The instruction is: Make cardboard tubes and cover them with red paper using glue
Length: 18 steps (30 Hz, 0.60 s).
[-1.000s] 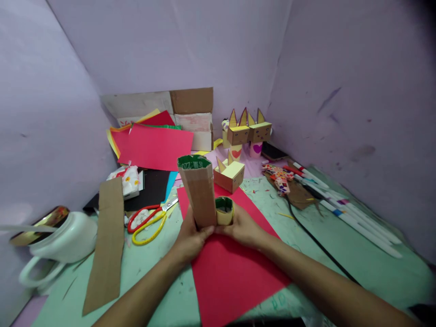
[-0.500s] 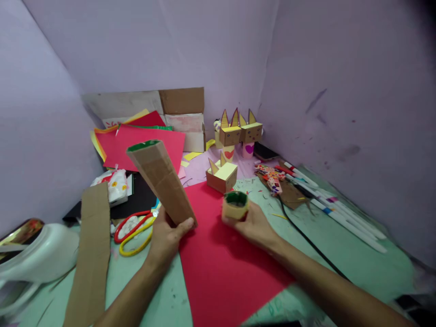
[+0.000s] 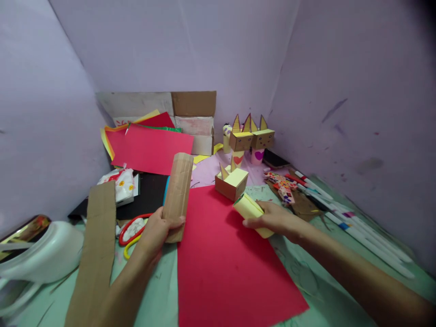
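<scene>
My left hand [image 3: 159, 229] is closed round the lower end of a long brown cardboard tube [image 3: 179, 190], which stands tilted at the left edge of a red paper sheet [image 3: 218, 272]. In my right hand [image 3: 269, 218] is a short yellow paper tube [image 3: 250, 209], lying slanted above the same sheet with its open end to the upper left. A small cardboard box with pointed ears [image 3: 232, 181] rests just beyond the yellow tube. Scissors with red and yellow handles [image 3: 134, 229] lie beside my left hand, partly hidden by it.
Two cardboard animal figures [image 3: 252, 141] stand at the back. Several white pens [image 3: 364, 236] and a patterned glue gun [image 3: 282, 184] lie on the right. A cardboard strip [image 3: 97, 245] and a white pot-like vessel [image 3: 51, 250] are on the left, colored papers [image 3: 153, 150] behind.
The brown tube has swung more upright, its open top turning out of sight. The yellow tube has tipped from upright to lying slanted and moved right. The view has shifted slightly.
</scene>
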Each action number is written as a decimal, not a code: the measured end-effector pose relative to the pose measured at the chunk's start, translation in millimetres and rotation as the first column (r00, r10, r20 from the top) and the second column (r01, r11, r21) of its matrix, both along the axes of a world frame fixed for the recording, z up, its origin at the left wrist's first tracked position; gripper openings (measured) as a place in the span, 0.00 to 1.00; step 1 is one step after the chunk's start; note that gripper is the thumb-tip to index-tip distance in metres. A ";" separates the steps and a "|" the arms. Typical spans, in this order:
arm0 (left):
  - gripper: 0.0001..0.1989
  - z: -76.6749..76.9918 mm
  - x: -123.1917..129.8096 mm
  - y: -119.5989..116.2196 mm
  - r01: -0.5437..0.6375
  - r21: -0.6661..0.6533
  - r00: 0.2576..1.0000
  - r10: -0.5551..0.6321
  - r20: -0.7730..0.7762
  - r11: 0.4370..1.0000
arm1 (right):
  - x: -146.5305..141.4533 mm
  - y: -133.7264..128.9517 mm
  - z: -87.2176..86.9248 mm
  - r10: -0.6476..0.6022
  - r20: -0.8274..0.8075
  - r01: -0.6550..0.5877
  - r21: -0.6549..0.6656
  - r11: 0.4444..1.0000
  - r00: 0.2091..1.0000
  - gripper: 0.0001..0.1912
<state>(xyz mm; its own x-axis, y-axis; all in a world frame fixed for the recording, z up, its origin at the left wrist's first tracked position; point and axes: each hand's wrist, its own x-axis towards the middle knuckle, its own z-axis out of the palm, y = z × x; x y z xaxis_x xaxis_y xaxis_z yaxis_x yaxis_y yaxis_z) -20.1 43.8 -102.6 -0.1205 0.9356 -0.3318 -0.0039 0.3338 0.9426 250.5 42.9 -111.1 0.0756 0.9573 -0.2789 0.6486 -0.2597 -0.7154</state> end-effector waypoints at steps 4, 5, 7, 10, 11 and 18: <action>0.21 0.5 1.0 -1.2 0.014 0.014 1.000 -0.014 -0.014 1.000 | 5.7 10.2 12.8 0.009 0.072 -0.028 0.268 0.963 0.997 0.17; 0.20 0.6 1.2 -1.1 0.013 0.015 1.000 -0.013 -0.019 1.000 | 7.8 13.5 19.1 0.035 0.122 -0.082 0.400 0.913 0.992 0.18; 0.20 0.5 1.5 -0.8 0.009 0.016 1.000 -0.008 -0.028 1.000 | 11.8 21.9 34.8 0.162 0.234 -0.271 0.579 0.769 0.959 0.17; 0.20 -0.6 1.3 -0.2 0.016 0.014 1.000 -0.016 -0.018 1.000 | 15.9 40.0 60.1 0.386 0.250 -0.456 0.588 0.668 0.888 0.14; 0.20 -1.0 1.1 0.0 0.017 0.012 1.000 -0.016 -0.016 1.000 | 16.6 47.5 67.0 0.407 0.186 -0.434 0.579 0.690 0.894 0.15; 0.20 0.9 1.7 0.0 0.017 -0.002 1.000 -0.017 -0.009 1.000 | 11.7 99.0 72.8 0.316 -0.196 -0.259 0.268 0.928 0.928 0.17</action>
